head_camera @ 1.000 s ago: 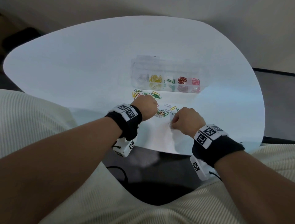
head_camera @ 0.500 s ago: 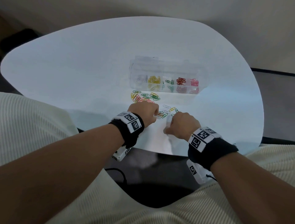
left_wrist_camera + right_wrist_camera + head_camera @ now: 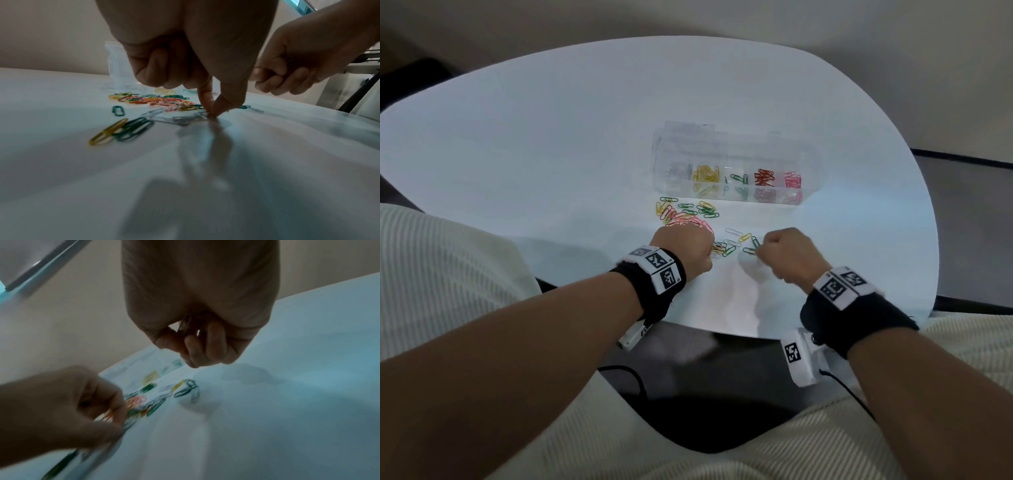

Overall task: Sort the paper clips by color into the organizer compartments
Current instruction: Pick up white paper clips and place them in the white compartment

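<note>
A clear organizer [image 3: 736, 144] lies on the white table [image 3: 551, 154], with silver, yellow, green, red and pink clips in separate compartments. Loose mixed clips [image 3: 688, 214] lie just before it, with more between my hands [image 3: 732, 241]. My left hand [image 3: 710, 251] is down on the table, thumb and index tip [image 3: 211, 113] pinching a silver clip [image 3: 183, 120]. A yellow clip and green clips [image 3: 123, 131] lie left of it. My right hand [image 3: 760, 251] hovers a little above the table, fingers [image 3: 216, 340] curled round a thin greyish clip [image 3: 186, 327].
The table's near edge [image 3: 722, 334] runs just behind both wrists, with a dark gap and cables below it. Bare tabletop spreads to the left and far side of the organizer. A green clip pair [image 3: 185, 391] lies under my right hand.
My right hand has lifted off the table, fingers curled round a clip. My left hand has drawn back from the far pile to the nearer silver clips.
</note>
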